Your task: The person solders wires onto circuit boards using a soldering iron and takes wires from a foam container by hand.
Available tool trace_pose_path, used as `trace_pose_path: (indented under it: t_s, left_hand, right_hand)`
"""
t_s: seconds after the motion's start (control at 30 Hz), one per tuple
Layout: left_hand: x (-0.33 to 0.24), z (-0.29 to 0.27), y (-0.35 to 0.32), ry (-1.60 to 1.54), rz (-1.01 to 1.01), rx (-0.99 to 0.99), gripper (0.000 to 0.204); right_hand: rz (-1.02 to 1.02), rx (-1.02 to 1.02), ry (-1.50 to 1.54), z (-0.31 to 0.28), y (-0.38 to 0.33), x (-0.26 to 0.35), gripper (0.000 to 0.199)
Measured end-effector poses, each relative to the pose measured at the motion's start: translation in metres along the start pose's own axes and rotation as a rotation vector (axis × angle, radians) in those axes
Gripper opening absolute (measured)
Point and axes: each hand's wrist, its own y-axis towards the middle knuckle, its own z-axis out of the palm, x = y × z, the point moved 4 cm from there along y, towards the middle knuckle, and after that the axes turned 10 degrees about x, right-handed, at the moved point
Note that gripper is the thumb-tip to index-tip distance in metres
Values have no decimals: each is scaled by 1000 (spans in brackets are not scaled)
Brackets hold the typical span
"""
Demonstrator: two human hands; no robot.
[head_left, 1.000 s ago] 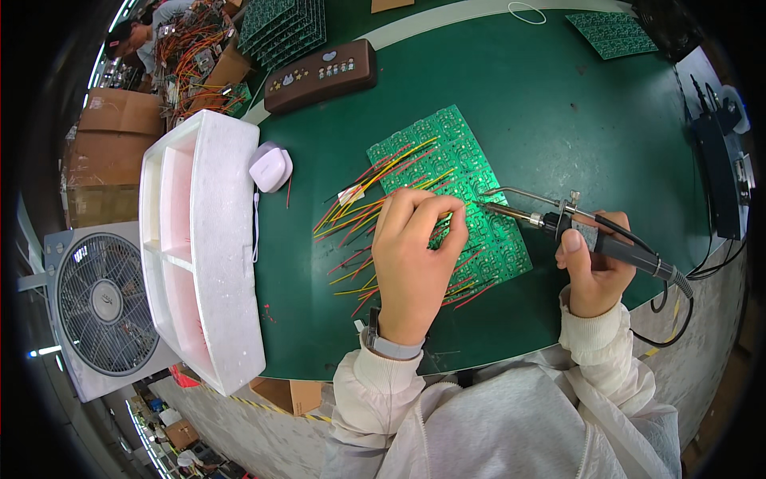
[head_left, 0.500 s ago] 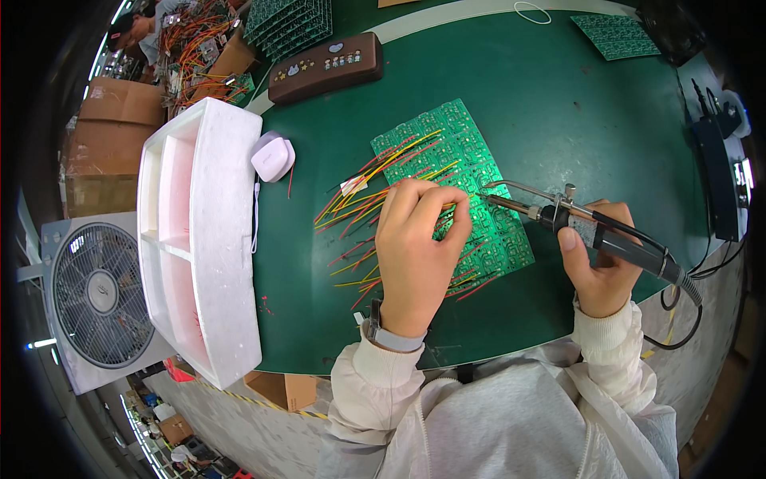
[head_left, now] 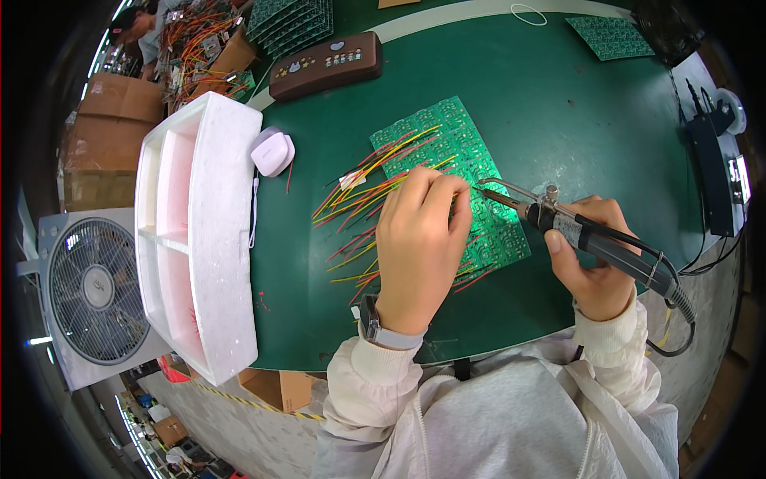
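Observation:
A panel of green circuit boards (head_left: pixel 499 231) lies at an angle on the table, with several red, yellow and black wires (head_left: pixel 351 203) sticking out from its left side. Over the panel's middle, my left hand (head_left: pixel 419 247) is closed, thumb and forefinger pinched on a thin wire mostly hidden by the fingers. My right hand (head_left: pixel 594 267) wraps round the grey and black handle of a soldering iron (head_left: pixel 570 227), which has a thin metal guide tube clamped along it. The iron's tip points left, down at the panel just beside my left fingertips.
A white foam box with compartments (head_left: pixel 227 239) stands at the left, a lilac case (head_left: pixel 273 153) beside it. Behind are a brown pencil case (head_left: pixel 327 68) and stacked circuit boards (head_left: pixel 291 24). At right sits a dark soldering station (head_left: pixel 714 172). A fan (head_left: pixel 100 291) stands beyond the table.
My left fingertips have lifted slightly and tightened together. The soldering iron and my right hand have shifted slightly left and up, the tip staying near the left fingers.

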Motion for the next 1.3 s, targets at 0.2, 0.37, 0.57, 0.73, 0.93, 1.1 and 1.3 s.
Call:
trace_pose_path:
  t_s: [0.2, 0.37, 0.57, 0.73, 0.93, 1.1, 1.3]
  left_hand:
    - [4, 3, -1, -77, -6, -3, 9]
    - [5, 2, -2, -124, -28, -6, 10]
    - [6, 3, -3, -148, -33, -18, 10]
    - [9, 4, -4, -156, -30, -26, 11]
    - [7, 4, -3, -165, -33, -28, 11]
    - [13, 5, 2, -206, -23, -29, 10]
    - [14, 0, 16, -249, 30, -20, 11]
  right_hand:
    - [15, 25, -16, -1, 0, 2, 22]
    - [12, 21, -18, -1, -1, 4, 20]
    - [10, 3, -6, -1, 0, 4, 21]
    - [-63, -81, -26, -2, -2, 4, 19]
    - [106, -400, 63, -33, -10, 3, 24]
    - [213, -519, 230, -36, -15, -13, 28]
    - [139, -589, 337, -28, -14, -30, 26]
